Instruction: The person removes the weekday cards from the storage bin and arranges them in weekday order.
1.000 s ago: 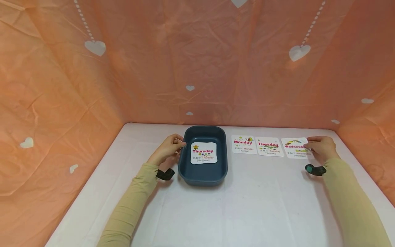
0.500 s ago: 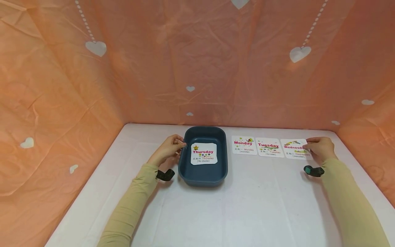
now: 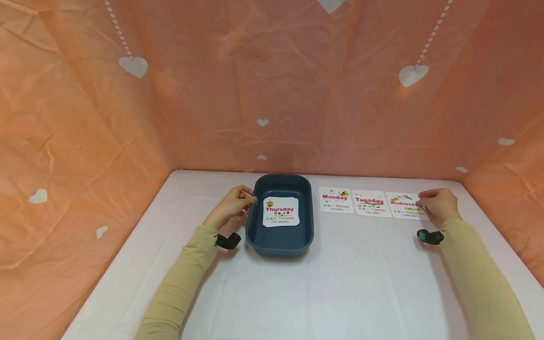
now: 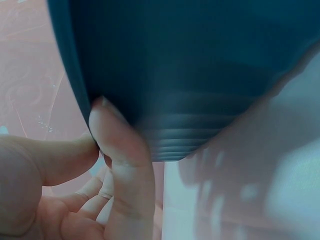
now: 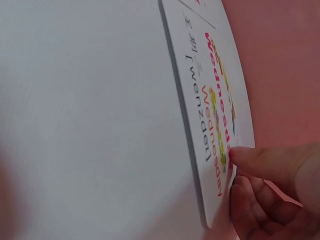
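Note:
A dark blue rectangular bin (image 3: 279, 251) stands on the white table, and a white "Thursday" card (image 3: 281, 218) lies inside it. My left hand (image 3: 231, 205) pinches the bin's left rim between thumb and finger, seen closely in the left wrist view. To the bin's right, a "Monday" card (image 3: 335, 206), a "Tuesday" card (image 3: 370, 209) and a "Wednesday" card (image 3: 405, 210) form a row. My right hand (image 3: 443, 204) pinches the right edge of the "Wednesday" card. In the right wrist view the thumb (image 5: 265, 160) presses on its face, with the other fingers curled at its edge.
The white tabletop (image 3: 340, 293) stretches in front of the bin and cards. Orange sheeting (image 3: 297, 94) printed with white hearts hangs behind the table and along both sides. Each wrist wears a small dark camera.
My right hand has shifted slightly left, bringing the "Wednesday" card closer to the "Tuesday" card. The left hand and the bin stay where they were.

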`<state>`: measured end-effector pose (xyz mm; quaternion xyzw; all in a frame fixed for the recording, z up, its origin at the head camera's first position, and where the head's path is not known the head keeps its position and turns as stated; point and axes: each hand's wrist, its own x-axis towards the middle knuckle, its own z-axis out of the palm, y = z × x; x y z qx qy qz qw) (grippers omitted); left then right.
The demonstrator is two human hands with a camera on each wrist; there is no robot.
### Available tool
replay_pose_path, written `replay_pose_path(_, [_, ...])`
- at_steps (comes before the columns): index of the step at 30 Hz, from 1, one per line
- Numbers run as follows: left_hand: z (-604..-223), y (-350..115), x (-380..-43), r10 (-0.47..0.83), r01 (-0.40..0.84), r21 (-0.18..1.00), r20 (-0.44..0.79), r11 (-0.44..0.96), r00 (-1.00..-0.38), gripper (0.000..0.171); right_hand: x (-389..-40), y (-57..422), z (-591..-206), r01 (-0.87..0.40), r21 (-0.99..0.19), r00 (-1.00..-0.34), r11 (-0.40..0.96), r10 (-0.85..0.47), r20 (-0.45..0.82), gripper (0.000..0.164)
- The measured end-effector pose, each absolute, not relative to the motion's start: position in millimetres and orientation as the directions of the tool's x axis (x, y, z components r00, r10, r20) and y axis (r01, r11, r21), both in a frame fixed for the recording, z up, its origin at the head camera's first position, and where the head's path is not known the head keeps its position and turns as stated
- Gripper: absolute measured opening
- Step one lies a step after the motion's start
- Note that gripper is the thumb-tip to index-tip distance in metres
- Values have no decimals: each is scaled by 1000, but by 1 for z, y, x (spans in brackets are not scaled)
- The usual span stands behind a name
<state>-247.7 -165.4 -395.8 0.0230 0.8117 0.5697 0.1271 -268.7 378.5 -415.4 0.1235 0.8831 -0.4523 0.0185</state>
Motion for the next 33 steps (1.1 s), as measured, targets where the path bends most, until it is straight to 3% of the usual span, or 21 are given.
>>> replay_pose_path(12, [-398, -164, -246, 194, -117, 939, -187, 324, -963, 26, -260, 393, -409, 266, -783, -963, 562, 112, -247, 55])
replay_pose_path(24, [-396, -165, -246, 193, -112, 939, -182, 324, -964, 27, -265, 379, -389, 44, -827, -996, 561, -35, -77, 54])
replay_pose_path(33, [-396, -166, -247, 197, -109, 938, -181, 329, -964, 28, -271, 337, -365, -39, -822, -985, 568, -162, -65, 53])
